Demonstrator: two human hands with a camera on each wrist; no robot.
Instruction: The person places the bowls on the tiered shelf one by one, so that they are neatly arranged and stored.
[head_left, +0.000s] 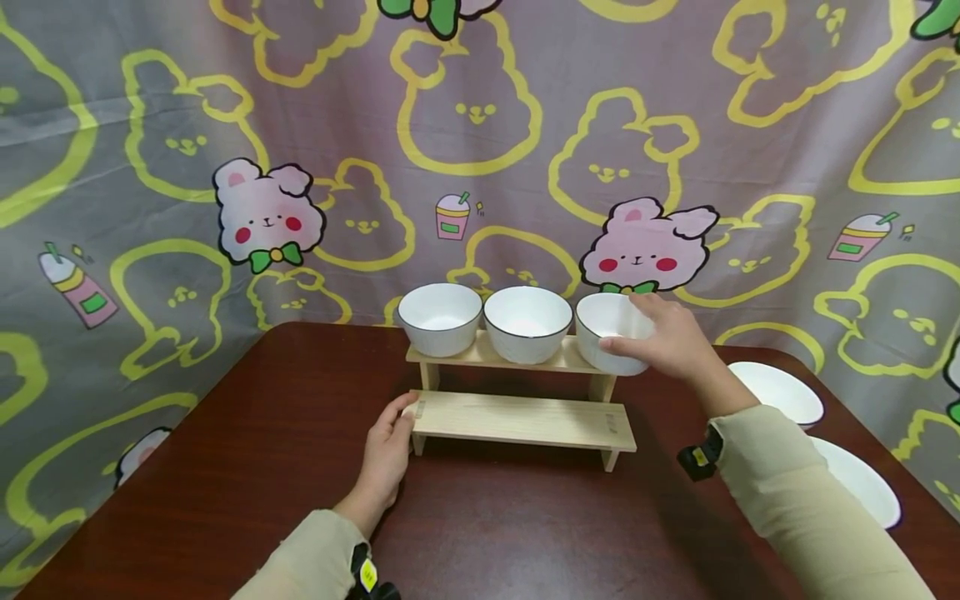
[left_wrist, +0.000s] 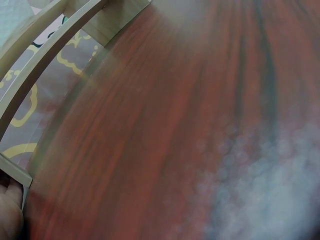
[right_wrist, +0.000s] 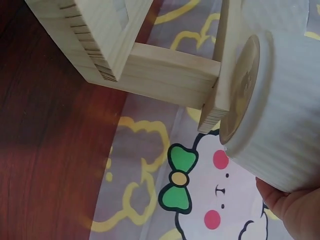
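A two-tier wooden stand (head_left: 517, 418) sits on the table, its lower board bare. My left hand (head_left: 386, 450) grips the left end of that lower board, the thumb near its top face; only a bit of this hand shows in the left wrist view. On the upper board are three white bowls with thin dark rims: a left bowl (head_left: 440, 337), a middle bowl (head_left: 527, 343) and a right bowl (head_left: 592, 343). My right hand (head_left: 675, 342) holds the right bowl by its side, thumb in front. In the right wrist view, the base of this bowl (right_wrist: 290, 110) overhangs the board's end.
Two white dishes, a far one (head_left: 776, 393) and a near one (head_left: 858, 483), lie along the right side of the dark red-brown table (head_left: 225, 467). A patterned curtain (head_left: 480, 125) hangs close behind the table and around both sides.
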